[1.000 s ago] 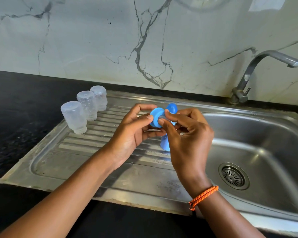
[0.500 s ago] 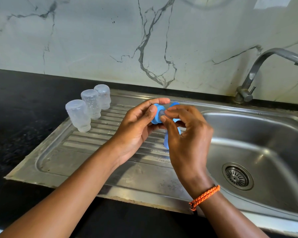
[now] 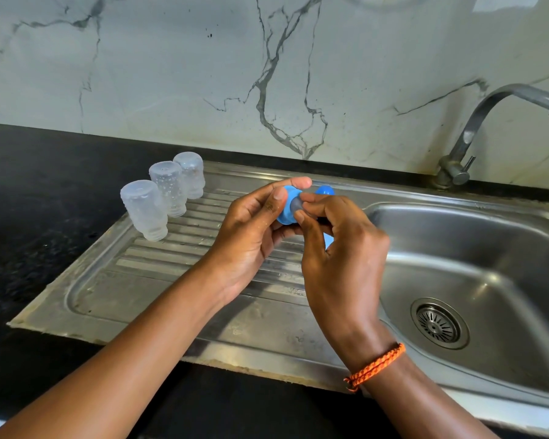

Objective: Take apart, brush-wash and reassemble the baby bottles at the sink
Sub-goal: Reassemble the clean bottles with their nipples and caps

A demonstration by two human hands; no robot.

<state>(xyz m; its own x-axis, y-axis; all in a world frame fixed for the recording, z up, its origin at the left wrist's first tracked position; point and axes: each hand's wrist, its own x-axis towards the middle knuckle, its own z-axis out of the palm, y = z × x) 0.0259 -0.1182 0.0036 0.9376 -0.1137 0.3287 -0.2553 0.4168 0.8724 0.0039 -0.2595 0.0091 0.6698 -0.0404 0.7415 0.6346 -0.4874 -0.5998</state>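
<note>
Gripping blue ring w/ both hands; 3 bottles upended, empty.

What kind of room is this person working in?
Most likely a home kitchen. A stainless steel sink with a ribbed drainboard is set into a black stone counter, a curved tap stands at a marble-look wall, and three clear baby bottles drain upside down.

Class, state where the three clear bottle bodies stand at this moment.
In the head view, the three clear bottle bodies stand upside down in a row at the far left of the steel draining board, left of both hands.
</note>
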